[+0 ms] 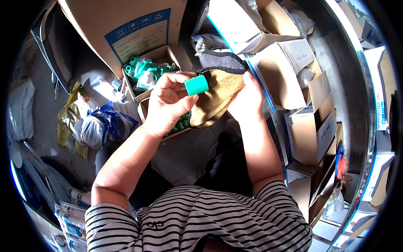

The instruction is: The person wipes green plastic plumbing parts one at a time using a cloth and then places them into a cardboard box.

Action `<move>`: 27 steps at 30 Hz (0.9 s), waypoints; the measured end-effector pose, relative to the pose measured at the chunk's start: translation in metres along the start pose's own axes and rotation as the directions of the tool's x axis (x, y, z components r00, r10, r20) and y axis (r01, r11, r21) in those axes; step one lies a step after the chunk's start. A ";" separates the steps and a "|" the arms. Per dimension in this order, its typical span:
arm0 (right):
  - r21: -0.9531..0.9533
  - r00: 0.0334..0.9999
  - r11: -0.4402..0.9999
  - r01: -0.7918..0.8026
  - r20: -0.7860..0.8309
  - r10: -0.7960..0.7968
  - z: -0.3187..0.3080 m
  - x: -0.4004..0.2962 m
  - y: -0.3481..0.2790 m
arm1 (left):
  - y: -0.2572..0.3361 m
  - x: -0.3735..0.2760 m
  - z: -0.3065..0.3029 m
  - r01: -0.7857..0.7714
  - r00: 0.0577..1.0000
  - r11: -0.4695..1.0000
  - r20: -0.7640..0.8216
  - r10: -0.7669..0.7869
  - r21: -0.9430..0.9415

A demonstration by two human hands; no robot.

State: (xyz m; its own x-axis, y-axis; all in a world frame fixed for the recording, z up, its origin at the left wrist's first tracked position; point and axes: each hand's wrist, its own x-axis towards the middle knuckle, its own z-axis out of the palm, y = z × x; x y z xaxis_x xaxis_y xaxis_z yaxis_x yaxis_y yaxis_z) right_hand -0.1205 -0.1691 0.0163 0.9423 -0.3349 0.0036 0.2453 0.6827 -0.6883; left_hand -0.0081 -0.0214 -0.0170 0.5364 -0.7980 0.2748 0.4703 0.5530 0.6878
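Note:
Between the thumb and fingers of my left hand (pixel 168 104) is a short green plastic pipe coupling (pixel 196 85), held up in front of my knees. My right hand (pixel 248 97) grips a brown cloth (pixel 217 94) with a dark edge and a grey part at its top. The coupling overlaps the cloth's left side in view; whether they touch I cannot tell. Below the cloth, partly hidden by it and my left hand, a low box holds several green fittings (pixel 181 124). Behind my left hand, an open carton (pixel 171 58) contains more green fittings (pixel 144 71), some in clear plastic.
A tall cardboard box (pixel 91 28) stands behind the carton. Plastic bags (pixel 100 126) lie on the floor at left, near a folded chair (pixel 47 53). Open cardboard boxes (pixel 289 72) line the right side along a metal-edged shelf (pixel 362 151). Pale pipes (pixel 41 167) lie lower left.

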 end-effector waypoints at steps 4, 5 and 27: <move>0.014 1.000 1.000 -0.009 -0.027 0.010 0.000 0.002 0.004 | 0.003 0.001 0.000 -0.080 0.997 0.961 0.026 0.076 0.265; 0.045 1.000 0.999 -0.019 -0.011 0.020 0.000 0.002 0.004 | 0.003 0.001 -0.002 -0.038 0.999 0.974 0.019 0.034 0.225; -0.707 0.973 0.682 0.189 0.042 -0.226 -0.041 0.011 0.001 | 0.023 0.010 -0.021 0.039 0.984 0.961 -0.157 -0.084 -0.275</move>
State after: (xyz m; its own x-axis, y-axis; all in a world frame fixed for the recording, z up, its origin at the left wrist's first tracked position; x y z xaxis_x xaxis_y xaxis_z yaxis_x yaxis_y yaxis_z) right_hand -0.1189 -0.1992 -0.0142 0.8712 -0.4529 0.1895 0.1841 -0.0565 -0.9813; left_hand 0.0233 -0.0115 -0.0124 0.5978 -0.7944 0.1071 0.6652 0.5662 0.4867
